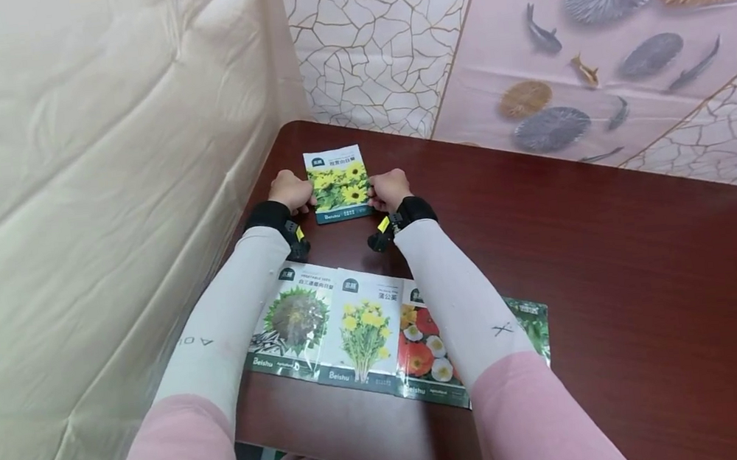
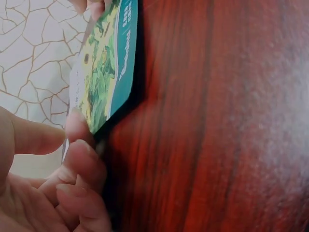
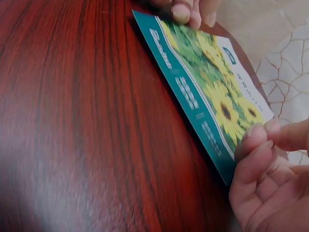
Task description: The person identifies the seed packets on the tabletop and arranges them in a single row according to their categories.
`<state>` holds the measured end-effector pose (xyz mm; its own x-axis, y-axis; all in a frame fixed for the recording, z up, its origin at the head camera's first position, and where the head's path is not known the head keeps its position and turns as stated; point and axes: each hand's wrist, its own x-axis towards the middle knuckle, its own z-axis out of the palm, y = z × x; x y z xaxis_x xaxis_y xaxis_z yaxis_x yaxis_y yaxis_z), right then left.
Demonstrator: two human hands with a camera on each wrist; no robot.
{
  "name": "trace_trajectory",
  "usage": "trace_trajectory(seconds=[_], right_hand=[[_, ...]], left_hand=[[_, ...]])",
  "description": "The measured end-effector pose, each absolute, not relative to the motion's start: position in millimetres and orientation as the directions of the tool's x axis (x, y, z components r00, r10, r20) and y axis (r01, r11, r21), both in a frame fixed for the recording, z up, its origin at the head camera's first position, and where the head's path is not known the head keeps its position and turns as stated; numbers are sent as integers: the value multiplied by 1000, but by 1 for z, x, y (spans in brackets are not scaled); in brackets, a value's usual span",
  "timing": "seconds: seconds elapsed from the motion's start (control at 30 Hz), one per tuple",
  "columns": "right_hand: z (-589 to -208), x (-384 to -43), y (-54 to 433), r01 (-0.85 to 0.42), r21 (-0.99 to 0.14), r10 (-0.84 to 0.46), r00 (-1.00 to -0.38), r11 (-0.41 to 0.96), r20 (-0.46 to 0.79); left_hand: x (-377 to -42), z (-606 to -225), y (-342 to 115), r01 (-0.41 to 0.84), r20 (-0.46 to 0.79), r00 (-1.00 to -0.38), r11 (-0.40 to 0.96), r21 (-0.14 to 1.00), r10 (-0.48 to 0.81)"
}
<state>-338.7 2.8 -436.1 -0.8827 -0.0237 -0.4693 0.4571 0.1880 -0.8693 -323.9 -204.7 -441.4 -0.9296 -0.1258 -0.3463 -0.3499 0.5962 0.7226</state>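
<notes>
A seed packet (image 1: 340,186) printed with yellow flowers is held near the far left corner of the table, with a dark green band along its near edge. My left hand (image 1: 291,191) pinches its left edge between thumb and fingers. On the opposite side, my right hand (image 1: 391,188) grips the right edge the same way. Both wrist views show the packet (image 2: 101,72) close over the wood, with a dark shadow under the green band (image 3: 188,104). Its underside is hidden.
Nearer the body lie a sunflower packet (image 1: 297,318), a yellow-flower packet (image 1: 364,338) and a red-and-white-flower packet (image 1: 423,350) in a row. The right arm partly covers a leafy green packet (image 1: 534,325). A padded wall (image 1: 103,174) borders the dark red table (image 1: 612,273).
</notes>
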Motion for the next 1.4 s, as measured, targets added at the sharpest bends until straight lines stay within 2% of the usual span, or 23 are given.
trace_trajectory(seconds=[0.23,0.37,0.6,0.73,1.03,1.27,1.4], right_hand=[[-434,-334,13,452,-876,-62,-882,171,-467],[-427,-331,22,426,-889,-101,-890,166,-445],[-403,-307,53,273,-946,-132,-946,177,-298],[-389,-268,73,165,-969,-143,-971,182,-192],[-360,-165,112,-41,-996,-187,-982,75,26],[-348,-82,143,-268,-961,-214,-945,74,247],[-355,-52,151,-321,-941,-221,-930,110,292]], left_hand=[[-320,-437,-200,-333,-338,-935,576,746,-103],[-316,-431,-197,-290,-305,-951,517,805,-58],[-292,-406,-183,-131,-170,-982,359,924,79],[-265,-390,-174,-50,-103,-982,314,948,157],[-188,-360,-149,138,60,-955,254,957,291],[-126,-342,-133,196,84,-910,242,950,407],[-98,-345,-132,205,77,-897,256,945,436]])
